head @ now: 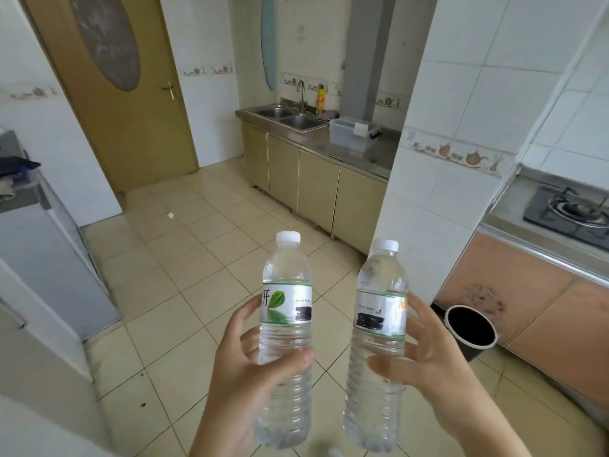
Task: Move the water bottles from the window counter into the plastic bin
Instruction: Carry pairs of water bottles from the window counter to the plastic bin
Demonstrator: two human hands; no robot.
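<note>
Clear bottles (286,328) with white caps, silver-green labels; beige floor tiles (184,291), olive cabinets (316,192)

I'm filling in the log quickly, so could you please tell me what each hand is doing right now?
Left hand: closed around a capped water bottle, held upright.
Right hand: closed around a second capped water bottle, upright.

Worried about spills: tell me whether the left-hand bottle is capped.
Capped: the left-hand bottle carries a white screw cap on its neck.
</note>
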